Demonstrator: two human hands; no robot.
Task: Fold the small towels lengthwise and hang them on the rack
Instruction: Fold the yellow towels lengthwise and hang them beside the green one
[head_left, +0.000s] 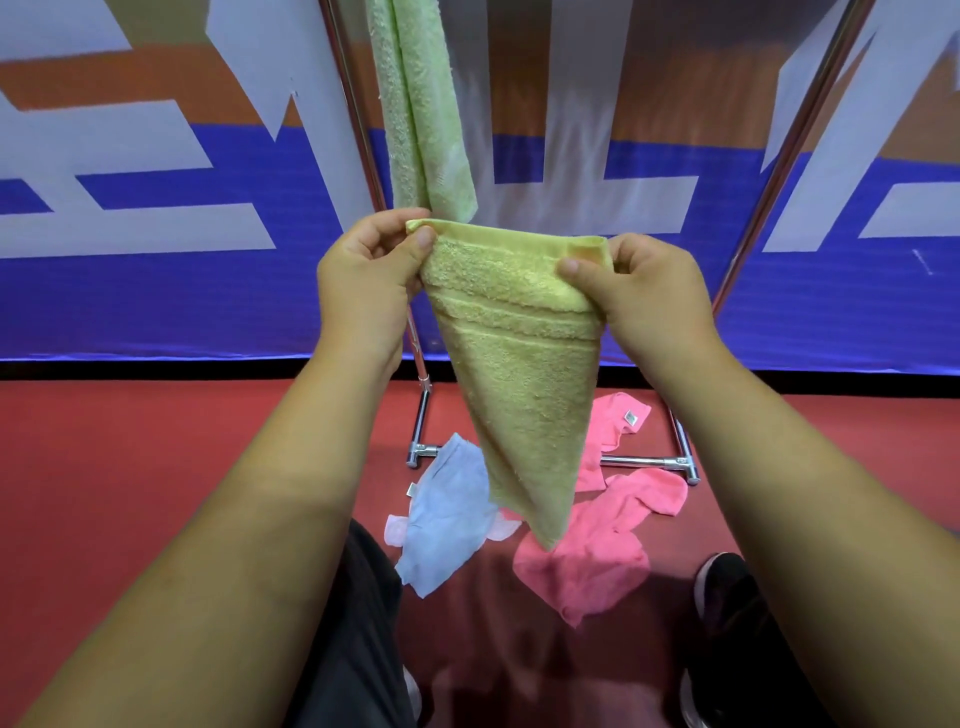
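I hold the yellow towel (519, 395) up in front of me by its top edge; my left hand (363, 270) pinches the left corner between thumb and curled fingers, and my right hand (649, 291) pinches the right corner the same way; the edge runs nearly level between them. Below my hands the cloth narrows to a point and hangs free, clear of the floor (156, 441); whether it is doubled over I cannot tell for sure.

Behind it stands the rack (779, 156), its metal uprights slanting up on either side and its base bar resting on the red floor; a green towel (426, 119) hangs from it, folded long and narrow, its lower end just behind my left hand.

On the floor by the base lie a blue towel (447, 519) to the left and a pink towel (597, 551) to the right, crumpled; a second pink towel (618, 421) lies over the base bar. My dark shoe (727, 587) shows at the lower right; a blue, white and orange banner (156, 291) stands behind the rack.
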